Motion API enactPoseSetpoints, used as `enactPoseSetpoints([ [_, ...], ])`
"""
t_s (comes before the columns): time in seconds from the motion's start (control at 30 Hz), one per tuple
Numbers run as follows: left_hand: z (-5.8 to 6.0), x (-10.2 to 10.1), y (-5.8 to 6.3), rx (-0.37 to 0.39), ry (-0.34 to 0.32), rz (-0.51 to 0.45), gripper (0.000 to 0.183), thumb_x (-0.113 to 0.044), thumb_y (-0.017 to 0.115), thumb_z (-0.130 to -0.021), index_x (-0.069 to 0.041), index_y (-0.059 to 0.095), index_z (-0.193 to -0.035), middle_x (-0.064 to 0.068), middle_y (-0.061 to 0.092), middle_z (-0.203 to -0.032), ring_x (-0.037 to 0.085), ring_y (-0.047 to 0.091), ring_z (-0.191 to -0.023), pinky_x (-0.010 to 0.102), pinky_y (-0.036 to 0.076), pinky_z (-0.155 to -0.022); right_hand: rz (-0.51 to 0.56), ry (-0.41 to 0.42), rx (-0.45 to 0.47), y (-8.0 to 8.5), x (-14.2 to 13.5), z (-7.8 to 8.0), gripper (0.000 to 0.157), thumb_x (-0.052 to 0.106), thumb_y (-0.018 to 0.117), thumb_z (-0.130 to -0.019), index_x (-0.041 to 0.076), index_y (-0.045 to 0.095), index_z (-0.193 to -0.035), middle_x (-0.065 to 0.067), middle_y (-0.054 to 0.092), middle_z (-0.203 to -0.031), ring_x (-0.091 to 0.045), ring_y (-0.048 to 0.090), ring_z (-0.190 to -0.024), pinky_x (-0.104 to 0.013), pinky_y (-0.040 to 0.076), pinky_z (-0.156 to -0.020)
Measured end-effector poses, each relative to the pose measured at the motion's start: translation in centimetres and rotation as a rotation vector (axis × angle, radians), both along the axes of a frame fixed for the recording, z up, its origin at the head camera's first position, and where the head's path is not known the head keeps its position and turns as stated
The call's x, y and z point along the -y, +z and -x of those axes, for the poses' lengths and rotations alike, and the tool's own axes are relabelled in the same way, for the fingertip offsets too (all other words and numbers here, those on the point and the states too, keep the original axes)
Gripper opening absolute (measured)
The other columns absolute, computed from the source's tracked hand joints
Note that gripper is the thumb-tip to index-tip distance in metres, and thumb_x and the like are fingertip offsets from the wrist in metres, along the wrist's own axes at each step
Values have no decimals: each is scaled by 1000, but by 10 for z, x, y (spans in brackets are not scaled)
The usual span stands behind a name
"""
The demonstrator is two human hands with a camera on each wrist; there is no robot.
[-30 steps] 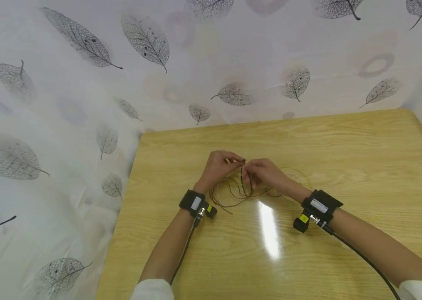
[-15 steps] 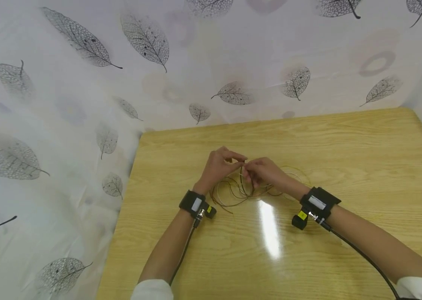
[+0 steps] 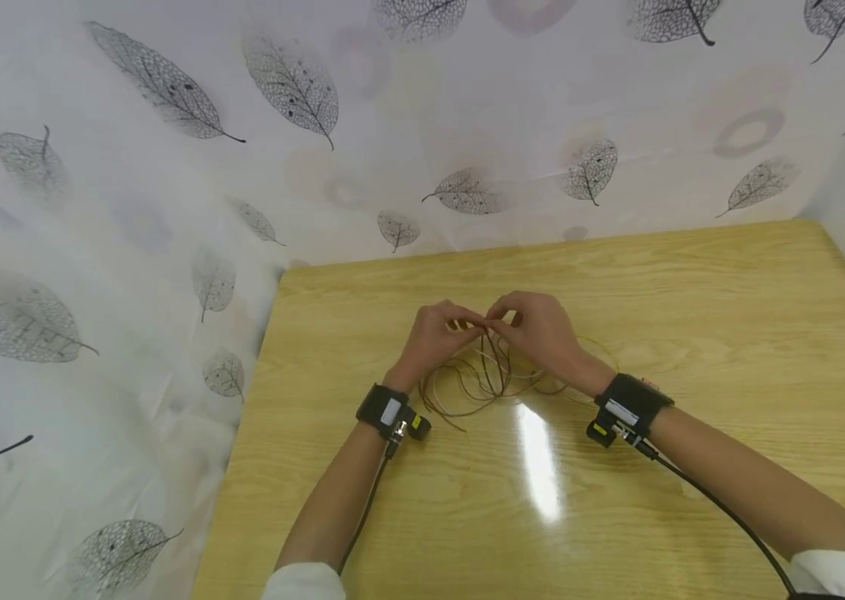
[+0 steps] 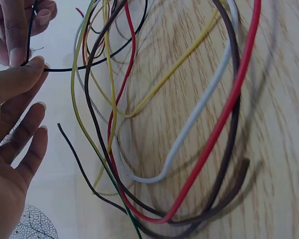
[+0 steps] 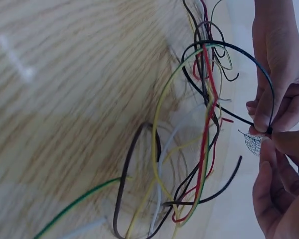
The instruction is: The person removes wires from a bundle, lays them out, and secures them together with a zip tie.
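Observation:
My left hand point(image 3: 437, 335) pinches a thin black wire point(image 4: 65, 69) between thumb and fingertip. Right against it, my right hand point(image 3: 542, 335) pinches the same wire, and the fingertips of both hands meet. From there the black wire curves in a loop down to a loose bundle of wires point(image 4: 109, 84), as the right wrist view shows. That bundle lies below the hands and holds red, yellow, white, brown and green-yellow strands. Among them, a red wire point(image 4: 228, 107) and a white wire point(image 4: 194, 117) pass close to the left wrist camera. The pinched spot is mostly hidden by fingertips.
The wires lie on a wood-grain table point(image 3: 430, 517), with a bright light reflection point(image 3: 539, 462) in front of them. A leaf-patterned sheet point(image 3: 362, 158) stands behind and to the left. Each wrist wears a black strap with a camera point(image 3: 632, 406) and a cable.
My right hand has shifted slightly up and turned, its thumb and forefinger now reaching to the left hand's fingertips. The left hand has hardly moved.

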State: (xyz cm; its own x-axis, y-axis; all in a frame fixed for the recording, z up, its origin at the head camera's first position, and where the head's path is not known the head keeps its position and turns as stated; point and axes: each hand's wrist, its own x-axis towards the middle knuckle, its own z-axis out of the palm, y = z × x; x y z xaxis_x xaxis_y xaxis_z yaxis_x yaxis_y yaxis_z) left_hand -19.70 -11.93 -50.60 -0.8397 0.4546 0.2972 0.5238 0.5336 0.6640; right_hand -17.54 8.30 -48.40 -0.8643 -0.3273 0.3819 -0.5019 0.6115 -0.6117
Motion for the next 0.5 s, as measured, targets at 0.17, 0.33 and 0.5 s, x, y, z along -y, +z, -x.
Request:
enactPoseSetpoints([
  [0.17, 0, 2, -1, 6, 6, 12, 13, -18, 80, -80, -19, 80, -93, -8, 76, -87, 2, 61, -75, 20, 53, -67, -82, 14, -33, 2, -1, 0, 7, 17, 77, -82, 17, 77, -89, 2, 75, -90, -7, 60, -57, -25, 50, -49],
  [0.33, 0, 2, 0, 16, -7, 25, 12, -19, 79, -81, -21, 80, -93, -9, 76, -86, 2, 60, -75, 21, 53, -69, -128, 20, -78, 2, -1, -1, 6, 19, 77, -82, 17, 77, -88, 1, 74, -87, -8, 59, -55, -27, 49, -46],
  [0.5, -1, 6, 2, 109, -45, 4, 14, -24, 75, -86, -20, 79, -98, -9, 75, -90, 4, 60, -79, 24, 53, -71, -144, 32, -148, 2, 0, -1, 7, 19, 77, -81, 15, 76, -86, -1, 74, -85, -11, 61, -55, -28, 51, -46],
])
